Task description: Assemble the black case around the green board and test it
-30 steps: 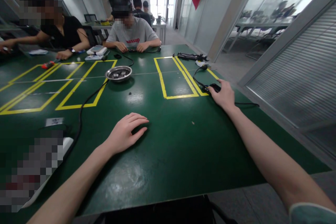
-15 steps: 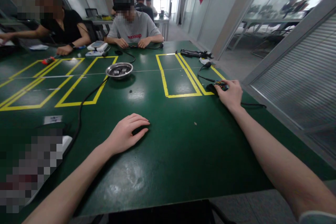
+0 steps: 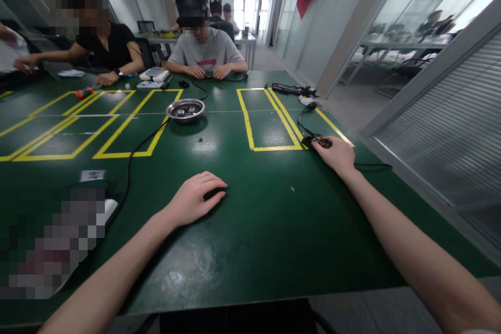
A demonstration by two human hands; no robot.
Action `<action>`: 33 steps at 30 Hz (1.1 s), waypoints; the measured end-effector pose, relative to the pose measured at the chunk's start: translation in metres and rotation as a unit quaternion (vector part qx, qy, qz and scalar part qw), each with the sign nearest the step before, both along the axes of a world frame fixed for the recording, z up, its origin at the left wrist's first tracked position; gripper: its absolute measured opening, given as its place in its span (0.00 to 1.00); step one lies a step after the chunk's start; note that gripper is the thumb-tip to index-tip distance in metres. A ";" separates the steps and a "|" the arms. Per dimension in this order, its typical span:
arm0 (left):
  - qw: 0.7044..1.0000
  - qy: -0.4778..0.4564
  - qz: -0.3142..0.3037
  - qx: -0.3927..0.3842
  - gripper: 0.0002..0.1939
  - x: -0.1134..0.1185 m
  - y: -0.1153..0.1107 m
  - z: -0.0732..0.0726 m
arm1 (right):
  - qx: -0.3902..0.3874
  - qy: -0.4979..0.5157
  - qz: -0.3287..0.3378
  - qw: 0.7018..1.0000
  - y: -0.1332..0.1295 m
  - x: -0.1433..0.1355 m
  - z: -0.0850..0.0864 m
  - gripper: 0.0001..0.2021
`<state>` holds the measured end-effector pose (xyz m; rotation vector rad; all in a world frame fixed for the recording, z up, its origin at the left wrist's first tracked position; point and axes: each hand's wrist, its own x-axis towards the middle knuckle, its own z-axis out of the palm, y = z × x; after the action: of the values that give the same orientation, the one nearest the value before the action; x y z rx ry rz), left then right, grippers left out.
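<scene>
My left hand rests on the green table, its thumb apart from the fingers and nothing held. At the right, my right hand is closed around a small black device with what looks like exposed circuitry. The device is low at the table, beside the yellow tape, and my fingers cover part of it. A black cable with a dark plug lies just behind it, and another black cable runs out to the right of my wrist.
A metal bowl with metal parts stands left of centre. Yellow tape marks rectangles. A black tool-like object lies at the far right. A blurred white-edged object is at left. Two people sit across the table.
My right hand has moved slightly left and down with the black device. The view has shifted a little. My left hand keeps its pose on the table.
</scene>
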<state>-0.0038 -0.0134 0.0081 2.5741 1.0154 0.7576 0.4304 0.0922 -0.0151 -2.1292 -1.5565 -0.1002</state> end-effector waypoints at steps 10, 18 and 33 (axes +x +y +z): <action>0.999 -0.044 -0.008 0.012 0.19 0.009 -0.008 0.007 | 0.005 0.043 0.505 0.862 -0.094 -0.153 0.002 0.13; 0.999 0.030 -0.030 -0.001 0.11 0.018 -0.013 0.009 | -0.017 0.046 0.537 0.842 -0.116 -0.183 0.007 0.16; 0.999 0.040 -0.022 0.006 0.18 0.010 -0.001 0.001 | -0.023 0.094 0.557 0.825 -0.090 -0.131 0.016 0.10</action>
<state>0.0067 -0.0146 0.0095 2.6478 0.9756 0.6569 0.2997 0.0018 0.0005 -0.9086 -2.3927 0.5270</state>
